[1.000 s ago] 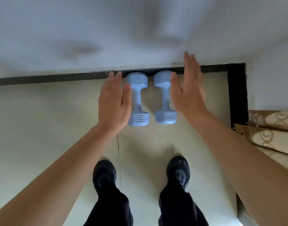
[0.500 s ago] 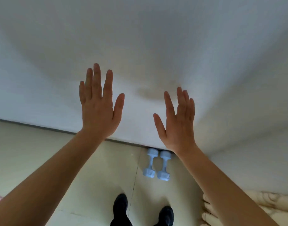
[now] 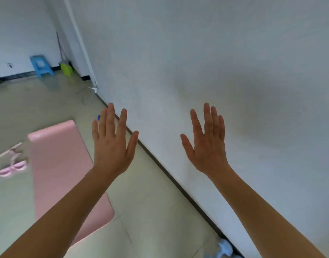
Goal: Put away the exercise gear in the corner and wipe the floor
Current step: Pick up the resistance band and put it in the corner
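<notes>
Wall (image 3: pixel 234 53) — left hand (image 3: pixel 111 146), right hand (image 3: pixel 208 148) — splayed

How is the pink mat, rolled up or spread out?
Spread out: the pink mat lies flat on the floor, with its rounded corners showing.

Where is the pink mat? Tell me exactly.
In the head view the pink mat lies flat on the floor at left, beside the left hand, whose forearm crosses its near end; a pink pull-rope exerciser lies just beyond its left edge.
</notes>
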